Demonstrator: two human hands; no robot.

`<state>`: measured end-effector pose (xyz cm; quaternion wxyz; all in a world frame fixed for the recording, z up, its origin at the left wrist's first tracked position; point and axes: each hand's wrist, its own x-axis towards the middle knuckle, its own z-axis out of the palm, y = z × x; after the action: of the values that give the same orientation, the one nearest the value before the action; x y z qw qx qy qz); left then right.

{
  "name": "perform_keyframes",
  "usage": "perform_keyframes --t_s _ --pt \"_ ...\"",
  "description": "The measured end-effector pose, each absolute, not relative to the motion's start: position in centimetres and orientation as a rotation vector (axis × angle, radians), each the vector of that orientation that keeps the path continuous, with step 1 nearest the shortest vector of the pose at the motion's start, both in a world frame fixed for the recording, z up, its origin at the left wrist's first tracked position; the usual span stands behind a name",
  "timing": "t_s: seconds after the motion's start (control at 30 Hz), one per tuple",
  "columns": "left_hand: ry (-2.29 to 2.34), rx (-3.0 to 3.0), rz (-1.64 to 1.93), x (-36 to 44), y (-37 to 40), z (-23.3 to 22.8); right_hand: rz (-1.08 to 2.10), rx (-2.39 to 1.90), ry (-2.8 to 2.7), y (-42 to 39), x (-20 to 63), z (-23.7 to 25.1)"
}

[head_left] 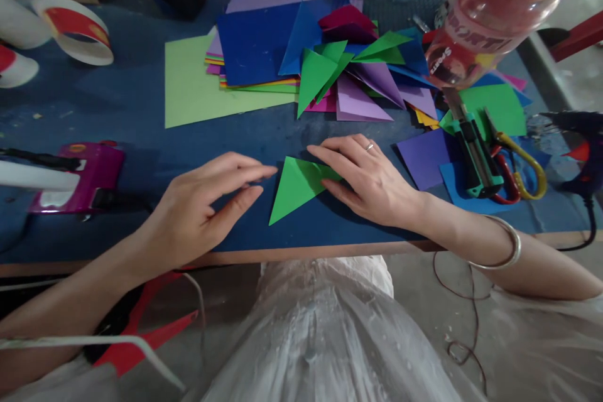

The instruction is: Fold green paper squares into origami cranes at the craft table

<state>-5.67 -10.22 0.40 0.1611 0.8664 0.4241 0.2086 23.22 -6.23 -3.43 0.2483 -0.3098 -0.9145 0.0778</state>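
A piece of green paper (299, 187), folded to a triangle, lies on the blue table near its front edge. My right hand (372, 182), wearing a ring, covers the paper's right end, with the index finger beyond its upper edge and the thumb at the lower side. That covered end is hidden under the fingers and palm. To the left of the paper hovers my left hand (202, 207), its thumb and fingers apart with nothing between them; the fingertips point at the paper without touching it.
Behind are folded green papers (325, 69) and a paper stack (259, 44). At right lie a utility knife (475, 157), scissors (522, 169) and a glue gun (584, 151), below a pink bottle (490, 25). At left sit a magenta device (97, 166) and tape rolls (78, 28).
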Motion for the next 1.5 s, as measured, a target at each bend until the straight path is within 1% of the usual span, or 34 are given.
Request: perform_keyframes --t_s 0.07,0.2,0.6,0.7,0.83,1.0,1.1,1.23,1.3,1.4,1.5 --pt "1.244 2.398 0.601 -5.1 -9.3 0.3 0.286 -0.863 -2.495 -6.3 23.1 -3.5" --pt "1.187 2.259 0.613 -4.4 -8.2 0.0 0.384 -0.752 -2.475 -6.3 23.0 -3.5" --pt "1.168 2.039 0.685 -3.1 -8.2 0.0 0.361 -0.784 -2.466 -7.0 22.7 -3.2" --pt "1.147 2.013 0.672 -2.9 -8.2 0.1 0.321 -0.72 -2.475 -7.0 22.8 -3.1" --pt "1.051 2.252 0.67 -2.8 -8.1 -0.3 0.18 -0.526 -2.499 -6.5 23.1 -3.1" --pt "0.977 2.505 0.628 -3.2 -8.3 -1.5 0.054 -0.49 -2.565 -5.8 23.8 -3.0" --pt "0.889 2.559 0.604 -3.7 -8.5 -1.8 0.111 -0.501 -2.596 -5.6 24.2 -3.0" --pt "0.812 2.628 0.45 -4.1 -8.6 -1.6 0.23 -0.56 -2.562 -5.4 24.7 -3.1" --pt "0.841 2.728 0.483 -4.1 -8.6 -1.7 0.261 -0.584 -2.562 -5.4 24.9 -3.1" --pt "0.864 2.929 0.567 -3.9 -8.8 -2.1 0.251 -0.552 -2.642 -5.3 25.1 -2.9" --pt "0.833 3.075 0.544 -3.9 -9.2 -2.5 0.188 -0.465 -2.698 -5.5 25.3 -2.5"
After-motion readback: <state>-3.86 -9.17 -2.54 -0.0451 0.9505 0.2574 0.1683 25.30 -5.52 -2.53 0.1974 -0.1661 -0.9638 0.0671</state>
